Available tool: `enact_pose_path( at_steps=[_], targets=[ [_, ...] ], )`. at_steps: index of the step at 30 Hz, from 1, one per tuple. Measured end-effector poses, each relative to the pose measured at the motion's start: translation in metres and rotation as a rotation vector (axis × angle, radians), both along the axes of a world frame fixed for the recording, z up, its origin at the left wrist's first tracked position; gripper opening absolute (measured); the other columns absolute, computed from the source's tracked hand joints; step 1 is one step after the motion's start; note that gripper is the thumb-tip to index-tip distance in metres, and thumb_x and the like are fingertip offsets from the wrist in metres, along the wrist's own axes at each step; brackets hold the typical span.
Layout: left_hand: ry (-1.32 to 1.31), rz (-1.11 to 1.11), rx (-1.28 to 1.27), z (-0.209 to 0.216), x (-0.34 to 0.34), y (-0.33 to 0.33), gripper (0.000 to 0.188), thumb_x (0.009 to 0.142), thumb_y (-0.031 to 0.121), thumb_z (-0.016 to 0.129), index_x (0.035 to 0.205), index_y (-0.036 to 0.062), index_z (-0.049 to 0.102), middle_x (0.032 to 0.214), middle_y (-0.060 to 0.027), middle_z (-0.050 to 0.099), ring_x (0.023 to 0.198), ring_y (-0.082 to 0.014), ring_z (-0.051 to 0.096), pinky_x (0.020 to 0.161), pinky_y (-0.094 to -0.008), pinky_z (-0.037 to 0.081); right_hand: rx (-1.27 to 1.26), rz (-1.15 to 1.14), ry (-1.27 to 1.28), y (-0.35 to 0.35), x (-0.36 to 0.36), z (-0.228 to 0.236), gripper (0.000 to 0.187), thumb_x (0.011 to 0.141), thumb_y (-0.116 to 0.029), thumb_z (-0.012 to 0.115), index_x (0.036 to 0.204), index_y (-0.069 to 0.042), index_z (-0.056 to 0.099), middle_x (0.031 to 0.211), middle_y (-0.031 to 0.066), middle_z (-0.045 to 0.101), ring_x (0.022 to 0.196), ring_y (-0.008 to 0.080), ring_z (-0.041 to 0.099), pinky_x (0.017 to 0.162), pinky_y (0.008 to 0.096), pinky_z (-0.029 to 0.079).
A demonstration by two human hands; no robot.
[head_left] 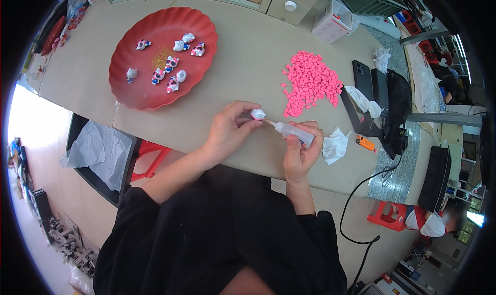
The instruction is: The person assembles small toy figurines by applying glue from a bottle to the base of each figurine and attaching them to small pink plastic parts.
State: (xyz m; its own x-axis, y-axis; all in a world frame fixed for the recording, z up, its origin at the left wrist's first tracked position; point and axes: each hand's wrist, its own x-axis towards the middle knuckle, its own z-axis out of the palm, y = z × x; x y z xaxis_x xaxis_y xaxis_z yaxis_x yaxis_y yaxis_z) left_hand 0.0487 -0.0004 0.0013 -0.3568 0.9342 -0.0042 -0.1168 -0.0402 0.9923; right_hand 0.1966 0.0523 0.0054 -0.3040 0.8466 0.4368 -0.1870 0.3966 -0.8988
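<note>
Between the fingertips of my left hand [227, 127] is a small white cat figurine [258, 114] with a bit of pink low on it. My right hand [304, 149] is wrapped round a translucent glue bottle [293, 132]. The bottle's thin nozzle points left, its tip at or very near the figurine; whether they touch I cannot tell. Beyond my left hand, a red scalloped plate [135, 91] bears several white, pink and blue cat figurines [172, 63]. A spread pile of small pink pieces [310, 80] lies on the table beyond my right hand.
Right of my right hand lie a crumpled tissue [336, 145] and an orange lighter [366, 143]. Farther right are a dark phone [362, 78], a black bag [398, 106] and a hanging cable [356, 190]. A white box [331, 22] stands at the back, beside a machine [290, 0].
</note>
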Motion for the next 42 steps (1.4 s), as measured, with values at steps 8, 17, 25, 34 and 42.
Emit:
enact_pose_path(
  at_steps=[8, 17, 25, 34, 42],
  targets=[
    [0.037, 0.003, 0.031, -0.0002, 0.0006, 0.0000, 0.026, 0.074, -0.007, 0.058, 0.099, -0.0031, 0.053, 0.095, -0.0100, 0.050, 0.089, -0.0179, 0.058, 0.077, -0.0253, 0.051, 0.016, -0.009, -0.020, 0.0005, -0.0009, -0.0015, 0.028, 0.080, -0.017, 0.060, 0.094, -0.001, 0.043, 0.085, 0.0110, 0.048, 0.069, 0.0122, 0.043, 0.059, 0.0213, 0.035],
    [0.071, 0.017, 0.035, -0.0010, 0.0007, 0.0003, 0.026, 0.074, -0.007, 0.059, 0.098, -0.0026, 0.053, 0.094, -0.0096, 0.050, 0.087, -0.0175, 0.059, 0.076, -0.0253, 0.052, -0.011, 0.005, -0.037, -0.0001, 0.0003, 0.0008, 0.027, 0.080, -0.015, 0.060, 0.095, -0.001, 0.042, 0.085, 0.0114, 0.048, 0.072, 0.0132, 0.045, 0.062, 0.0217, 0.037],
    [0.080, 0.018, 0.039, -0.0023, 0.0011, 0.0005, 0.026, 0.073, -0.007, 0.060, 0.098, -0.0021, 0.053, 0.093, -0.0094, 0.051, 0.086, -0.0171, 0.059, 0.075, -0.0251, 0.052, 0.000, 0.000, -0.017, 0.0014, -0.0023, 0.0018, 0.028, 0.080, -0.015, 0.060, 0.095, -0.001, 0.042, 0.086, 0.0115, 0.047, 0.072, 0.0136, 0.046, 0.063, 0.0221, 0.037],
    [0.086, 0.036, 0.035, -0.0028, 0.0019, 0.0001, 0.027, 0.073, -0.006, 0.060, 0.098, -0.0020, 0.053, 0.093, -0.0094, 0.051, 0.084, -0.0170, 0.059, 0.074, -0.0247, 0.052, 0.066, -0.020, -0.063, 0.0006, -0.0024, 0.0026, 0.028, 0.079, -0.014, 0.060, 0.096, -0.001, 0.042, 0.085, 0.0120, 0.048, 0.071, 0.0147, 0.047, 0.062, 0.0226, 0.039],
    [0.093, 0.046, 0.035, -0.0063, 0.0016, 0.0006, 0.026, 0.072, -0.004, 0.062, 0.097, -0.0023, 0.053, 0.091, -0.0094, 0.051, 0.082, -0.0165, 0.060, 0.069, -0.0236, 0.052, 0.256, -0.069, -0.138, 0.0004, -0.0065, 0.0048, 0.030, 0.077, -0.012, 0.062, 0.095, 0.000, 0.042, 0.085, 0.0141, 0.049, 0.071, 0.0177, 0.049, 0.061, 0.0247, 0.041]
  ],
)
